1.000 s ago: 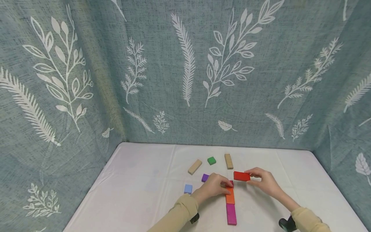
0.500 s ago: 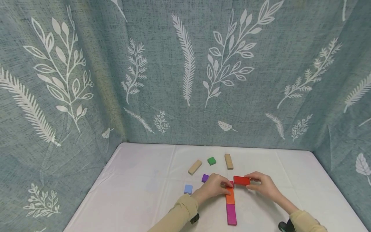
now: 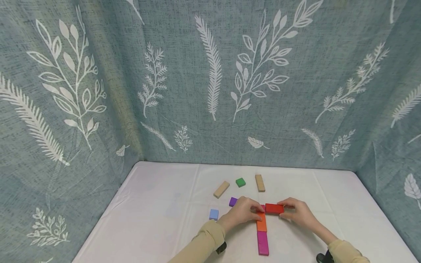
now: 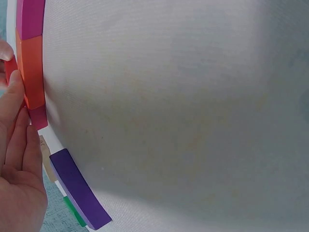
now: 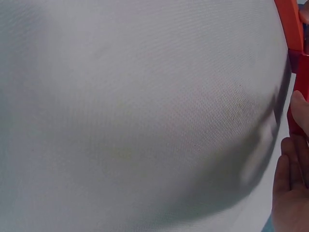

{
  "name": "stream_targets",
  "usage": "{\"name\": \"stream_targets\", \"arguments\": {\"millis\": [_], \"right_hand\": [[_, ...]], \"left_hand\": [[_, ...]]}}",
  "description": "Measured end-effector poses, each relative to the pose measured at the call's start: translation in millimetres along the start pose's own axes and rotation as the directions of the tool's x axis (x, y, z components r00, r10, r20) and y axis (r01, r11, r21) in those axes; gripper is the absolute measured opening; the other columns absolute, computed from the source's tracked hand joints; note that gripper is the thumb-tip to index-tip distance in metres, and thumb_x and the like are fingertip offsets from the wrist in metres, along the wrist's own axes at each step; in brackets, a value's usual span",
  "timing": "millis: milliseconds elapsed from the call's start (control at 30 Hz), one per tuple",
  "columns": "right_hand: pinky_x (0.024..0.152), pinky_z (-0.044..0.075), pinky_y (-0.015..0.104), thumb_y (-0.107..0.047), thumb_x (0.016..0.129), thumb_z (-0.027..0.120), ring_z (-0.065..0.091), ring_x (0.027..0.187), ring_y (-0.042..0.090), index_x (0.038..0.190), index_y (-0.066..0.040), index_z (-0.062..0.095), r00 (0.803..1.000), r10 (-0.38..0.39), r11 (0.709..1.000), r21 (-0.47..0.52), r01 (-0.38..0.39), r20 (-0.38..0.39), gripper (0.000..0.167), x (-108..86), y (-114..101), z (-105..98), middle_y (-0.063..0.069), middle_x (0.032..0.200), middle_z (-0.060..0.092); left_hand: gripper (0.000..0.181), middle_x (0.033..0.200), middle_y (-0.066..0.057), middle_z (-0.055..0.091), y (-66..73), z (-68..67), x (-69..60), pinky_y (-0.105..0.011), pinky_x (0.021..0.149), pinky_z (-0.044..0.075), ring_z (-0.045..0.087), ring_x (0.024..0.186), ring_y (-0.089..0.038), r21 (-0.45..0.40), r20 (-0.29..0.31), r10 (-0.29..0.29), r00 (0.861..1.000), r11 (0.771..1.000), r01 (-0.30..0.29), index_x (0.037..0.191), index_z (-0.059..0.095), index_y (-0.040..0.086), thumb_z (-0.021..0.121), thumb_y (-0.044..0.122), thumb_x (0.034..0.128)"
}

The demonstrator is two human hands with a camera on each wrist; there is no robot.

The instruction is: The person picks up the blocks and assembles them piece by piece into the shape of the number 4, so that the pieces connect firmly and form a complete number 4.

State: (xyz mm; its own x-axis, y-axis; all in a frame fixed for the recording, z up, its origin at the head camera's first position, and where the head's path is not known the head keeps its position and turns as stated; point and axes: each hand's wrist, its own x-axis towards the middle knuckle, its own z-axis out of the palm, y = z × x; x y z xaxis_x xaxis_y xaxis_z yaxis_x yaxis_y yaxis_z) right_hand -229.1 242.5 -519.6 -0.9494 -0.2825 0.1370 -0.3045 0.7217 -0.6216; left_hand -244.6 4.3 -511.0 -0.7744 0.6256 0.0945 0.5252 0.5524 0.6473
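My left hand (image 3: 242,210) holds the orange block (image 3: 261,223), thumb on it and fingertips by the crimson block (image 3: 262,208) at its far end. A magenta block (image 3: 262,243) continues the row at the near end. With thumb and fingers, my right hand (image 3: 297,211) pinches a red block (image 3: 274,208) by its right end. The red block lies crosswise, its left end right beside the crimson block. In the right wrist view the red block (image 5: 301,79) sits close to the orange one (image 5: 290,24); my right fingers partly hide it.
Left of the row lie a purple block (image 4: 77,188), mostly behind my left hand in the head view, and a light blue block (image 3: 213,214). Farther back are a green block (image 3: 240,182) and two plain wooden blocks, left (image 3: 221,189) and right (image 3: 260,183). A patterned curtain (image 3: 210,80) surrounds the white table.
My right hand has lowered the red block and brought it toward me, from above and behind to beside the crimson block. My left hand has stayed in place.
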Motion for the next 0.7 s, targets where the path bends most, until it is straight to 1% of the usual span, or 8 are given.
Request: {"name": "stream_targets", "arguments": {"millis": [233,500,700], "right_hand": [[0.080,0.054,0.028,-0.012,0.073,0.079,0.063,0.088,0.017,0.104,-0.007,0.071,1.000,0.010,1.000,-0.025,-0.010,0.014,0.032,0.9,2.1,2.4,0.002,0.098,0.070],[0.081,0.054,0.031,-0.011,0.073,0.079,0.063,0.089,0.019,0.104,-0.007,0.071,0.999,0.043,0.999,-0.015,-0.042,0.025,0.031,2.3,2.2,5.2,0.001,0.097,0.070],[0.082,0.053,0.029,-0.011,0.074,0.079,0.062,0.090,0.019,0.104,-0.007,0.071,0.998,0.060,0.998,-0.004,-0.060,0.034,0.032,2.3,2.2,6.3,0.001,0.098,0.069]], "left_hand": [[0.021,0.094,0.005,0.074,1.4,-0.5,0.1,-0.011,0.079,0.048,0.063,0.090,-0.001,-0.004,0.004,-0.023,1.000,1.000,0.023,0.097,0.075,0.012,0.078,0.014,0.0766],[0.021,0.094,0.006,0.074,1.1,-0.4,0.5,-0.011,0.079,0.049,0.063,0.089,0.000,0.000,0.003,-0.032,0.999,0.999,0.032,0.097,0.075,0.013,0.079,0.015,0.0764],[0.021,0.095,0.006,0.074,-0.1,0.8,1.6,-0.012,0.079,0.049,0.063,0.090,0.000,-0.011,0.002,-0.040,0.999,0.999,0.040,0.097,0.076,0.013,0.079,0.016,0.0762]]}}
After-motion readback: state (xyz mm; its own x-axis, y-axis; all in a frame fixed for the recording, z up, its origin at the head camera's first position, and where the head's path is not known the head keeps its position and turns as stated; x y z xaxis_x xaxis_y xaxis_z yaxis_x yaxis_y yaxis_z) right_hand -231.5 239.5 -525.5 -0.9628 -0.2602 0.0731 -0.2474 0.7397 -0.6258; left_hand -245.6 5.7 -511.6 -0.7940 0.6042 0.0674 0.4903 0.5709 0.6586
